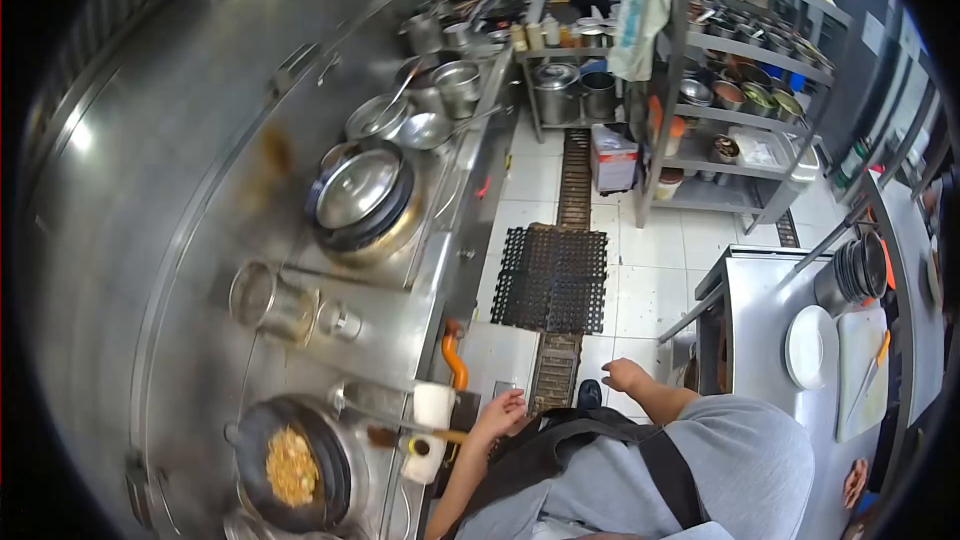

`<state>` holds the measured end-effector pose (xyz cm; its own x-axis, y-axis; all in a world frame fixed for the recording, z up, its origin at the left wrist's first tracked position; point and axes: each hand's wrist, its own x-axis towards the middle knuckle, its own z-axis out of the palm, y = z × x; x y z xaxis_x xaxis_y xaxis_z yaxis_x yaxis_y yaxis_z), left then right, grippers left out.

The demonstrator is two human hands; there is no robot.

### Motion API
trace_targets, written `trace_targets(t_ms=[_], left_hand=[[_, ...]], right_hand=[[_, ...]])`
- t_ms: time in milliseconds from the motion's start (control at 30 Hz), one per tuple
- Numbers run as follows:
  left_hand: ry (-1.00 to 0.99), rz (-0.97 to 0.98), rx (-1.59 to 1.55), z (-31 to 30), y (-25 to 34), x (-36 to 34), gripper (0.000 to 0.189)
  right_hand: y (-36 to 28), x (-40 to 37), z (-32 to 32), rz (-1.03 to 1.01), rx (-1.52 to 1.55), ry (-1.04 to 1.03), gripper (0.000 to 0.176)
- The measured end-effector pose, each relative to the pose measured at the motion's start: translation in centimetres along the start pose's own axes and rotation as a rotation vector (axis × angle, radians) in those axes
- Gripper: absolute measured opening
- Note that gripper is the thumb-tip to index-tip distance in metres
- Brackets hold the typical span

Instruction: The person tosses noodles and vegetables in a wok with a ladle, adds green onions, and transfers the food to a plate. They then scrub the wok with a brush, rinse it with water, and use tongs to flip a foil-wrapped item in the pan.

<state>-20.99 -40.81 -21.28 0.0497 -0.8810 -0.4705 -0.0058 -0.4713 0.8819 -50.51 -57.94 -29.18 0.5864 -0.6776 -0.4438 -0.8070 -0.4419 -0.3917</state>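
Left hand point(500, 414) and right hand point(625, 376), each grip half-open and empty, round dark wok point(256, 478), lumpy golden food point(291, 467), steel counter point(385, 342)

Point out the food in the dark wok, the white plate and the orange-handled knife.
Food point(291, 467): head view, middle of the heap.
White plate point(811, 347): head view, bare centre.
Knife point(883, 349): head view, orange handle.

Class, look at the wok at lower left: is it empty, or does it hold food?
Not empty: a yellow-brown heap of food lies in the wok.
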Motion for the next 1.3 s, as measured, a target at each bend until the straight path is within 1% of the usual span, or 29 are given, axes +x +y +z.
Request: trace_targets(t_ms=[33,67,133,167,200,233,300,333,367,400,433,500,533,600,633,700,800,833,900,967,1033,1067,1100,1133,1167,1200,1233,1267,1300], left_hand=[[0.007,-0.001,0.139,1.1,0.4,2.1,0.048],[-0.012,-0.010,0.149,1.7,0.6,3.9,0.048],[-0.071,-0.110,0.394,2.7,1.4,8.2,0.048],[-0.043,-0.126,0.343,2.4,-0.2,10.4,0.044],[-0.004,-0.171,0.391,1.8,-2.0,12.9,0.041],[0.038,-0.216,0.437,0.9,-3.8,15.1,0.039],[0.118,-0.335,0.544,-2.0,-10.1,18.6,0.039],[-0.155,-0.397,1.106,-3.7,-12.0,20.1,0.035],[-0.143,-0.416,1.249,-4.4,-15.1,20.1,0.029],[-0.319,-0.460,1.295,-6.0,-15.9,19.2,0.028],[-0.337,-0.535,1.219,-6.8,-15.7,18.1,0.027],[-0.294,-0.616,1.065,-7.4,-14.2,18.3,0.025],[-0.286,-0.619,1.022,-7.4,-13.4,19.0,0.024],[-0.293,-0.589,0.972,-7.1,-11.7,21.7,0.022],[-0.301,-0.556,0.965,-7.0,-11.0,23.6,0.021],[-0.329,-0.478,0.959,-6.4,-8.9,28.1,0.019],[-0.404,-0.335,1.001,-5.9,-4.8,36.6,0.017],[-0.442,-0.282,1.032,-5.8,-3.4,39.9,0.016],[-0.524,-0.190,1.086,-5.6,0.1,46.4,0.014],[-0.612,-0.094,1.127,-5.9,4.1,52.6,0.012],[-0.711,0.090,1.215,-6.2,9.1,59.7,0.011],[-0.750,0.188,1.265,-6.0,11.5,63.6,0.010],[-0.718,0.169,1.293,-5.4,14.2,66.7,0.009],[-0.427,-0.120,1.196,-3.8,16.6,69.4,0.009],[-0.134,-0.384,1.075,-1.6,19.2,72.5,0.011],[-0.404,-0.173,1.393,-1.8,21.3,76.3,0.017],[-0.246,-0.287,1.124,-0.2,23.4,78.8,0.021],[-0.271,-0.266,1.161,1.2,25.1,80.9,0.021],[-0.238,-0.259,1.114,2.8,26.6,82.8,0.023]], right_hand=[[0.6,1.2,-1.4,-0.005,0.013,0.019,0.040],[1.4,2.1,-2.9,-0.007,0.023,0.032,0.040],[3.8,3.1,-4.9,0.028,0.041,0.070,0.039],[4.7,3.3,-6.4,0.099,0.052,0.080,0.038],[5.9,3.7,-8.4,0.164,0.060,0.097,0.038],[7.3,3.6,-9.5,0.159,0.118,0.160,0.037],[9.3,2.9,-12.4,0.204,0.085,0.162,0.038],[10.5,2.5,-13.3,0.243,0.060,0.146,0.038],[12.9,2.3,-12.8,0.214,0.025,0.195,0.035],[14.1,1.5,-13.2,0.240,0.025,0.200,0.035],[15.1,0.4,-13.9,0.289,0.000,0.175,0.032],[17.1,-1.2,-14.3,0.390,-0.017,0.119,0.026],[18.0,-1.9,-13.6,0.439,-0.007,0.089,0.024],[20.2,-2.7,-11.2,0.449,-0.015,-0.005,0.024],[20.3,-3.3,-10.8,0.493,0.002,0.009,0.024],[19.9,-4.3,-10.2,0.546,0.042,-0.094,0.022],[20.1,-2.2,-10.5,0.664,0.174,-0.091,0.021],[19.9,-0.8,-11.9,0.679,0.176,-0.091,0.025],[19.6,2.0,-15.0,0.722,0.253,0.079,0.024],[20.2,5.1,-19.3,0.733,0.319,0.126,0.028],[21.8,8.4,-22.6,0.643,0.306,0.469,0.033],[22.3,9.6,-25.4,0.671,0.340,0.522,0.036],[22.4,10.2,-28.1,0.698,0.381,0.577,0.038],[22.6,10.3,-29.8,0.716,0.398,0.584,0.038],[22.8,10.2,-31.3,0.759,0.458,0.686,0.037],[23.1,10.0,-32.0,0.809,0.517,0.795,0.036],[23.3,9.6,-31.5,0.822,0.482,0.848,0.035],[23.1,8.8,-31.2,0.857,0.504,0.872,0.035],[22.7,7.8,-31.0,0.913,0.440,0.826,0.035]])
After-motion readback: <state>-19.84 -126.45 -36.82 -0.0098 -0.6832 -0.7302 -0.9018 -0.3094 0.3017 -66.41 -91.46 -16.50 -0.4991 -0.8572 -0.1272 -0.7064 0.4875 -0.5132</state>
